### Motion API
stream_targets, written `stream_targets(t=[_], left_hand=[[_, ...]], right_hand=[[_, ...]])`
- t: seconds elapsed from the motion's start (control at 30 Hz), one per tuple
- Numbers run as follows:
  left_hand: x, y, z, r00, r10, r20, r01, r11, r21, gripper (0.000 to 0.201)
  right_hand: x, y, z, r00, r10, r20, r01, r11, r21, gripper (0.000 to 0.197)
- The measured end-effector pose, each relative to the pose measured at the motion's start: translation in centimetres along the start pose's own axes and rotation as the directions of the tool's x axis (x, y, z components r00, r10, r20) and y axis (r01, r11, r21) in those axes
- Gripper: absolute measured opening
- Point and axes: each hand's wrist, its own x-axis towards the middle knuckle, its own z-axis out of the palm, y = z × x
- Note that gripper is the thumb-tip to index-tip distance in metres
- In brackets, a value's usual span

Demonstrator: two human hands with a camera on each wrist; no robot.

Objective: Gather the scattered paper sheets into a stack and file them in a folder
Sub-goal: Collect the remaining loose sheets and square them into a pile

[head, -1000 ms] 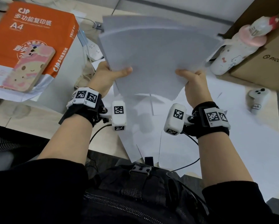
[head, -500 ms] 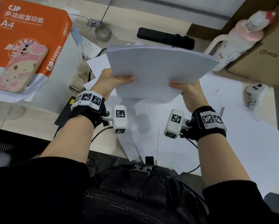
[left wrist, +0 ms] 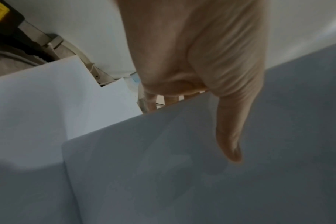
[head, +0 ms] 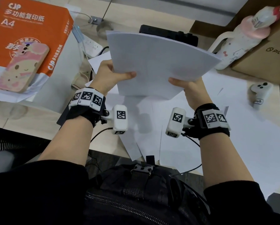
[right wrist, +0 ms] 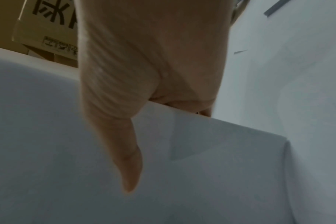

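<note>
A stack of white paper sheets [head: 158, 62] is held in the air above the desk, tilted and bowed. My left hand [head: 110, 75] grips its near left edge, thumb on top and fingers underneath. My right hand [head: 188, 86] grips the near right corner the same way. The left wrist view shows the thumb lying on the stack [left wrist: 182, 174], and in the right wrist view the thumb presses the stack [right wrist: 182, 166]. Several loose sheets [head: 233, 127] lie scattered on the desk below. No folder is in view.
An orange A4 paper ream [head: 27, 33] with a pink phone [head: 22, 67] on it sits at the left. A black device [head: 168, 34] lies behind the stack. A white bottle [head: 236, 44], a cardboard box [head: 269, 51] and a white controller [head: 259, 93] stand at the right.
The stack has come down from upright to a flatter tilt, lower over the desk. Both hands keep the same grip on it.
</note>
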Motion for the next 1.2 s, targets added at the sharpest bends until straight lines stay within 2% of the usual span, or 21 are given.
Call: stream_targets(t=[0.1, 0.23, 0.3, 0.37, 0.43, 0.5, 0.6, 0.63, 0.7, 0.73, 0.8, 0.83, 0.87, 0.93, 1.03, 1.1, 1.2], left_hand=[[0.0, 0.1, 0.7, 0.999, -0.026, -0.018, 0.025, 0.999, -0.021, 0.041], [-0.7, -1.3, 0.9, 0.998, -0.046, 0.036, 0.046, 0.999, -0.013, 0.037], [-1.0, -2.2, 1.3, 0.998, -0.062, 0.028, 0.063, 0.998, -0.013, 0.035], [-1.3, -2.7, 1.9, 0.997, -0.079, -0.019, 0.078, 0.997, -0.012, 0.041], [-1.3, -2.8, 2.4, 0.990, -0.084, -0.111, 0.078, 0.995, -0.059, 0.018], [-1.3, -2.5, 2.6, 0.983, -0.086, -0.164, 0.077, 0.995, -0.059, 0.015], [-1.7, -2.8, 2.6, 0.989, -0.073, -0.126, 0.069, 0.997, -0.037, 0.004], [-1.8, -3.2, 2.5, 0.985, -0.079, -0.154, 0.075, 0.997, -0.033, 0.003], [-2.2, -4.8, 1.9, 0.948, -0.138, -0.286, 0.145, 0.989, 0.004, 0.024], [-2.3, -5.9, 1.4, 0.908, -0.178, -0.380, 0.215, 0.975, 0.055, 0.037], [-3.0, -8.3, 0.2, 0.784, -0.270, -0.559, 0.434, 0.882, 0.183, 0.058], [-3.6, -9.2, -0.2, 0.724, -0.314, -0.614, 0.539, 0.813, 0.220, 0.065], [-4.1, -9.9, -0.5, 0.687, -0.346, -0.639, 0.605, 0.760, 0.238, 0.070], [-4.8, -10.9, -0.4, 0.671, -0.409, -0.618, 0.652, 0.723, 0.230, 0.071], [-5.7, -11.7, 0.2, 0.668, -0.462, -0.583, 0.637, 0.760, 0.128, 0.061], [-6.1, -12.1, 0.4, 0.688, -0.441, -0.576, 0.585, 0.807, 0.081, 0.059], [-6.2, -12.1, 0.6, 0.730, -0.402, -0.552, 0.549, 0.827, 0.123, 0.056]], right_hand=[[0.1, 0.1, 0.5, 1.000, -0.016, -0.013, 0.016, 1.000, -0.011, 0.038], [-0.1, 1.0, 0.0, 1.000, 0.022, -0.021, -0.023, 1.000, -0.021, 0.038], [-0.3, 1.8, 0.0, 0.999, 0.048, -0.009, -0.048, 0.998, -0.042, 0.041], [-0.5, 2.3, 0.3, 0.998, 0.052, -0.037, -0.054, 0.997, -0.053, 0.037], [-0.6, 2.5, 0.4, 0.995, 0.013, -0.098, -0.020, 0.997, -0.074, 0.029], [-0.8, 2.4, 0.3, 0.985, -0.012, -0.174, -0.006, 0.995, -0.101, 0.020], [-1.0, 2.7, -0.2, 0.967, -0.008, -0.253, -0.029, 0.990, -0.140, 0.015], [-1.1, 2.9, -0.4, 0.966, -0.005, -0.259, -0.037, 0.987, -0.156, 0.014], [-1.6, 3.4, -1.0, 0.963, 0.031, -0.267, -0.079, 0.983, -0.168, 0.013], [-1.8, 3.7, -1.3, 0.960, 0.067, -0.271, -0.116, 0.979, -0.170, 0.012], [-2.2, 4.8, -2.0, 0.945, 0.153, -0.288, -0.211, 0.960, -0.181, 0.014], [-2.3, 5.5, -2.2, 0.937, 0.186, -0.295, -0.251, 0.947, -0.201, 0.015], [-2.3, 6.2, -2.4, 0.931, 0.208, -0.300, -0.282, 0.931, -0.230, 0.014], [-2.5, 7.3, -2.4, 0.919, 0.245, -0.310, -0.330, 0.906, -0.265, 0.009], [-3.0, 8.4, -2.3, 0.893, 0.287, -0.347, -0.383, 0.890, -0.246, 0.022], [-3.3, 9.0, -2.4, 0.883, 0.300, -0.362, -0.396, 0.889, -0.230, 0.023], [-3.8, 9.4, -2.5, 0.868, 0.327, -0.374, -0.421, 0.883, -0.204, 0.009]])
